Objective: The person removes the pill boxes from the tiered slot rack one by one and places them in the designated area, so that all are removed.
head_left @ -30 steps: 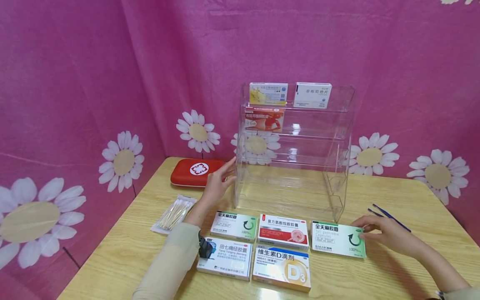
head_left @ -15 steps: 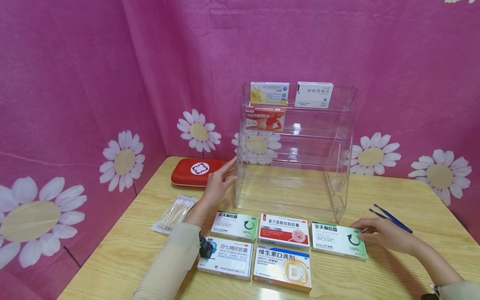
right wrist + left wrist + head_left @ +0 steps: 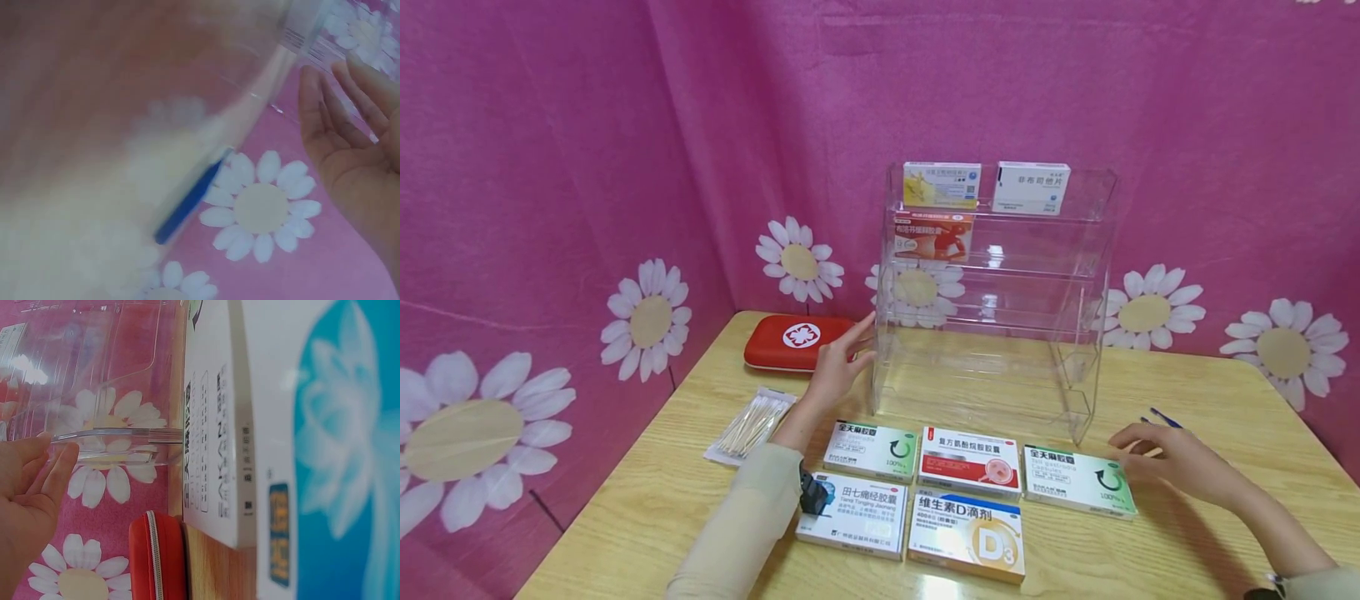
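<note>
Three boxes already stand on the clear shelf; five boxes lie on the table near it. The left hand, fingers straight, touches the shelf's left side. The right hand hovers loose and empty over the green box on the right. Blue tweezers lie just beyond, a red case far left.

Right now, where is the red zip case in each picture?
Head view: the red zip case lies at the table's far left, behind the left hand.
Left wrist view: it sits at the bottom middle, beside a white box.
Right wrist view: not in it.
Shared landmark: the clear plastic shelf, also top left and top right.
</note>
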Demonstrator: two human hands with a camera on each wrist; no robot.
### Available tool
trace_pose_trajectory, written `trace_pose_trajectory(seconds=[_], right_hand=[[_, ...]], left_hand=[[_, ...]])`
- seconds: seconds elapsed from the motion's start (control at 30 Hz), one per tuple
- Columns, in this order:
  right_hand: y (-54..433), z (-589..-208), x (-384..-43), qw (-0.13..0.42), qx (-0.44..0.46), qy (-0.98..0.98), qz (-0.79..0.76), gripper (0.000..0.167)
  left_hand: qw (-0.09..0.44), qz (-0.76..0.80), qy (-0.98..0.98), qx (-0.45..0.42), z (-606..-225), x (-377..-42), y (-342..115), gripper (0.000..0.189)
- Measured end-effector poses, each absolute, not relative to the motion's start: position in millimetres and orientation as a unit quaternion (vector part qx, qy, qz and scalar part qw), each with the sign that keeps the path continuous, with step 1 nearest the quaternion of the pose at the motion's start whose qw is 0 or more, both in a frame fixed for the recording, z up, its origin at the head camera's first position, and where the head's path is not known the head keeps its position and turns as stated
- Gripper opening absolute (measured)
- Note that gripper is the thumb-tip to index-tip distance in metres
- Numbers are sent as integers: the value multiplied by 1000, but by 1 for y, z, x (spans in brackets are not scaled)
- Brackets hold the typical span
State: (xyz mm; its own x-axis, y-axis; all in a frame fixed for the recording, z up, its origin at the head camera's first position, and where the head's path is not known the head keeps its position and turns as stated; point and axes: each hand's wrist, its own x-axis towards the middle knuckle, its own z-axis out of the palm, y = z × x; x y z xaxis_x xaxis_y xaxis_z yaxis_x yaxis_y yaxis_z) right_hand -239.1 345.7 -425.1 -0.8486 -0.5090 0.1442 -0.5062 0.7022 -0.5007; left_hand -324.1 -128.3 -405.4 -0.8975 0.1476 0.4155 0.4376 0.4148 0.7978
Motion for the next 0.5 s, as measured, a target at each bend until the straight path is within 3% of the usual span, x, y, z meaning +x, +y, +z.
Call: trace_pose_trajectory(seconds=[0.2,0.5], right_hand=[[332,-398,-248,-116,-295,908,-274,19],[287,-356,-279,-207,-310,890,-261,26]], left_hand=[[143,-510,-829,-178,-405,-325,-128,64],[141,-514,-827,-177,-407,-325,-128,65]])
